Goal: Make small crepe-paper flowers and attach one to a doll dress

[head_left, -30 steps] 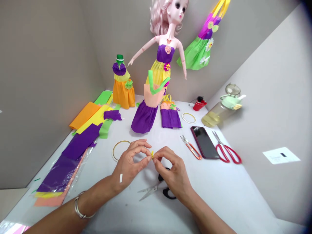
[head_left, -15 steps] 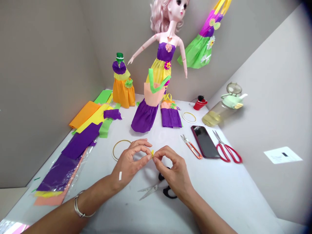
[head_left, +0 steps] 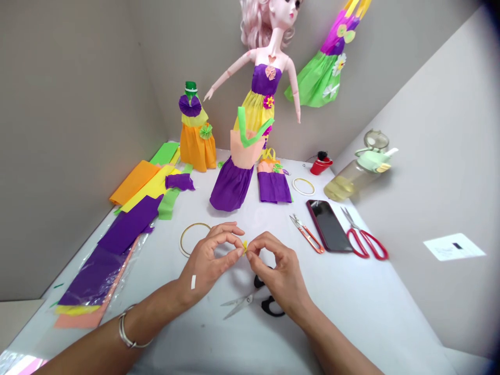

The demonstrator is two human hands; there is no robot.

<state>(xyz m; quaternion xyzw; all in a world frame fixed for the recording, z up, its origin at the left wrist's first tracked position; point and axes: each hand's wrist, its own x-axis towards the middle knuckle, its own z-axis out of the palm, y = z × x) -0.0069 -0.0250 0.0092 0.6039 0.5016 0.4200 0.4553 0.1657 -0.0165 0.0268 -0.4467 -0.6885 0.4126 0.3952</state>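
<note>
My left grip and my right grip face each other just above the table, each pinched between thumb and forefinger. Between those fingertips sits a tiny yellow crepe-paper scrap, held up off the surface and mostly hidden by my fingers. A silver bangle circles my left wrist, and a small white strip lies on the back of that hand.

Black-handled scissors lie closed under my right hand, nearly touching it. A thin gold ring lies just past my left hand, beside a long stack of purple crepe paper on clear plastic. Farther left are orange, yellow and green sheets. Ahead stand a bottle dressed in an orange paper gown and a purple paper skirt, with a doll in a purple-and-yellow dress behind. To my right lie orange thread snips, a phone, red-handled scissors, and a water bottle on its side.
</note>
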